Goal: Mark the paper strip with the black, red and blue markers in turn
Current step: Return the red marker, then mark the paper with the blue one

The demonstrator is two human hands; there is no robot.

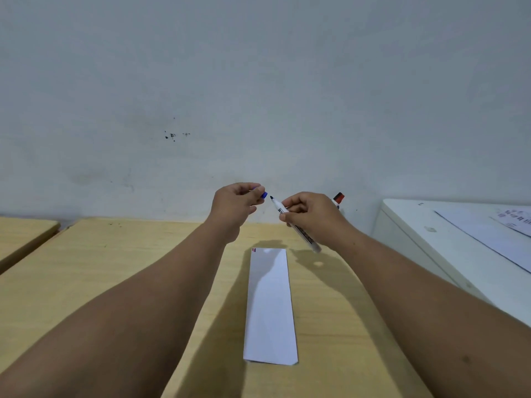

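Note:
A long white paper strip (270, 305) lies lengthwise on the wooden table (115, 268), with small red marks at its far left corner. My right hand (310, 214) holds an uncapped marker (298, 228) with a white barrel, its dark tip pointing up and left. My left hand (235, 202) pinches a blue cap (263, 194) a short way from that tip. Both hands hover above the strip's far end. A red-capped marker (338, 199) shows behind my right hand, mostly hidden.
A grey wall rises right behind the table. A white cabinet (416, 225) with printed sheets (488, 228) on top stands at the right. A second wooden table (26, 231) sits at the far left, across a narrow gap.

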